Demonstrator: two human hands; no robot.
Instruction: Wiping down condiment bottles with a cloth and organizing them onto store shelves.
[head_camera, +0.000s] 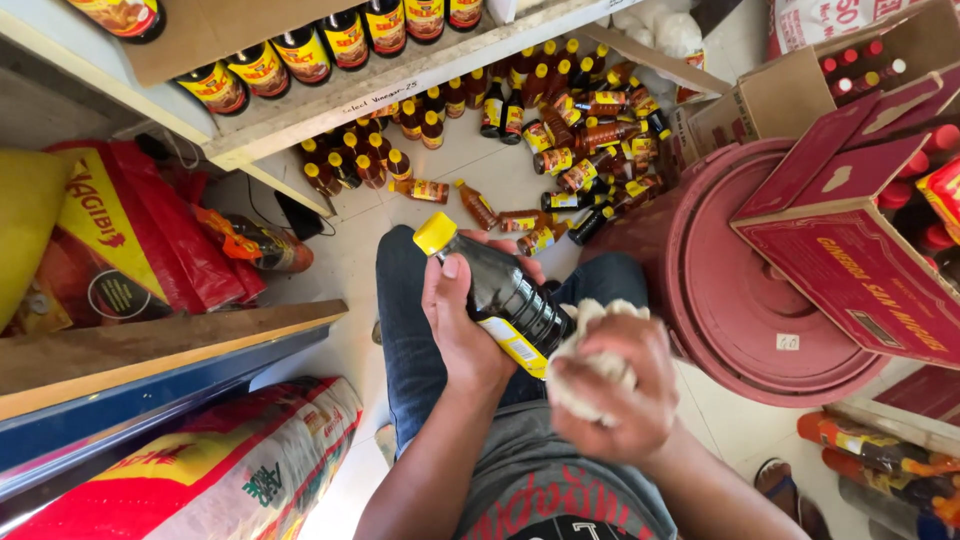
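Here, left hand (462, 325) fingers grasping dark yellow-capped bottle (500, 292), right hand (610, 385) clenched on white cloth (585, 335), bottle base hidden.

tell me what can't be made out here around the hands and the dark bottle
Head view only.
- Bottle base: hidden by the white cloth bunched in the right hand.
- Bottle's far side: covered by the left hand.
- Right hand's fingertips: buried in the cloth.
- Bottles on the floor: labels too small to tell apart.
- Red carton: cut off by the right edge, contents mostly hidden by its flaps.
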